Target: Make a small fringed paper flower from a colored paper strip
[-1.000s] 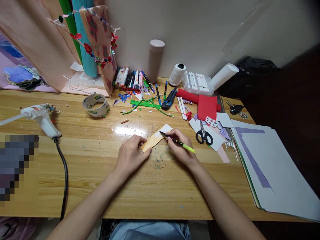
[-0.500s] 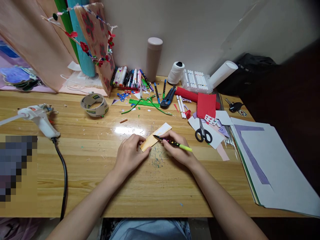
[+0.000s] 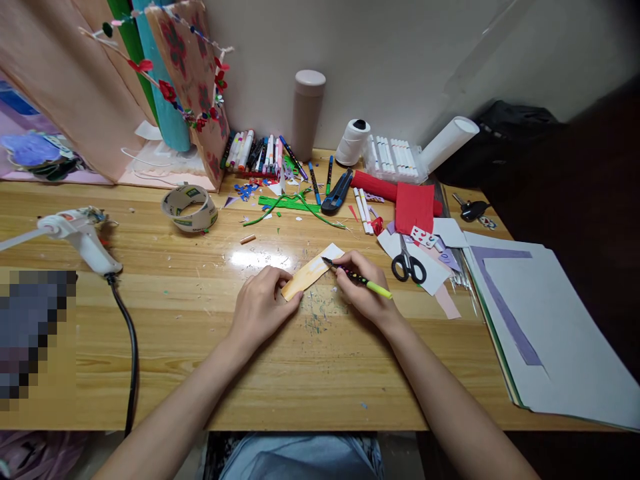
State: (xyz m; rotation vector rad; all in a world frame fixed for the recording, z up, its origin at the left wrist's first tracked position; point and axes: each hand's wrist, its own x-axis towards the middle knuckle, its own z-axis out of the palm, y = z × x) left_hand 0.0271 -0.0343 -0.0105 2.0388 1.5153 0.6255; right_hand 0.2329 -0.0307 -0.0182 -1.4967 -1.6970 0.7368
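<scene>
A narrow paper strip (image 3: 306, 275) lies slantwise on the wooden table, coloured pale orange over most of its length and white toward its upper right end. My left hand (image 3: 263, 300) pinches the strip's lower left end between thumb and fingers, holding it against the tabletop. In my right hand (image 3: 364, 283) is a slim black marker (image 3: 356, 275) with coloured spots and a yellow-green rear end. Its dark tip meets the strip near the white part. Paint marks and small specks dot the wood just below the strip.
Scissors (image 3: 409, 265) lie on paper scraps to the right, beside a stack of paper sheets (image 3: 530, 320). Behind are a utility knife (image 3: 337, 192), green strips (image 3: 287, 202) and several markers (image 3: 255, 153). A tape roll (image 3: 189, 208) and a glue gun (image 3: 83, 240) sit left.
My right hand and the marker have moved right and slightly up along the strip, toward its white end. My left hand stays at the lower left end. The view has shifted slightly.
</scene>
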